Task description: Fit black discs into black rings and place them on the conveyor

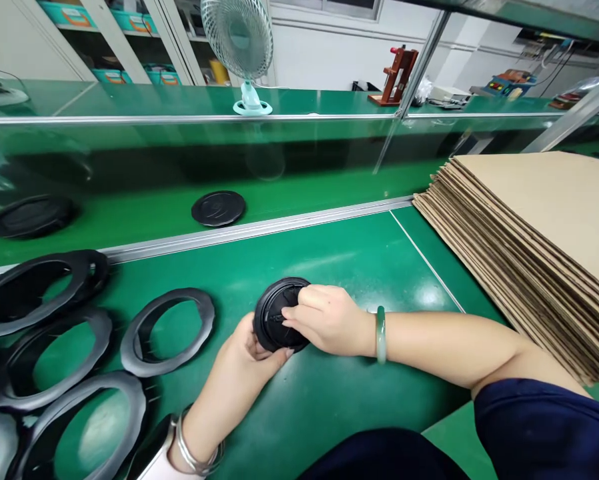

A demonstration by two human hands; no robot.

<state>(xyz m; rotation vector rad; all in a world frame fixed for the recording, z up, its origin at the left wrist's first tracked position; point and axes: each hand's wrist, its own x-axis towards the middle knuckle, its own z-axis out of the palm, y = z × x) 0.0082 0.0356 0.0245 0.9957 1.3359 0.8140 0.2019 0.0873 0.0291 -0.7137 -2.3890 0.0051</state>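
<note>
Above the green table, my left hand (254, 357) holds a round black plastic part (274, 308) with a ridged rim, its thumb along the lower edge. My right hand (329, 319) is closed, with fingertips pressed against the middle of the part's face. Whatever those fingertips may pinch is hidden. Left of my hands lies a black ring (129, 345) with a wide round opening. Several similar rings, such as a large one (137, 407) at the lower left, sit bunched and overlapping.
Beyond a metal rail (279, 225), two black discs, a near one (218, 208) and a left one (29, 217), lie on a green surface. Stacked cardboard sheets (539, 213) fill the right side. A fan (251, 97) and a red-brown hand press (394, 77) stand on the raised shelf.
</note>
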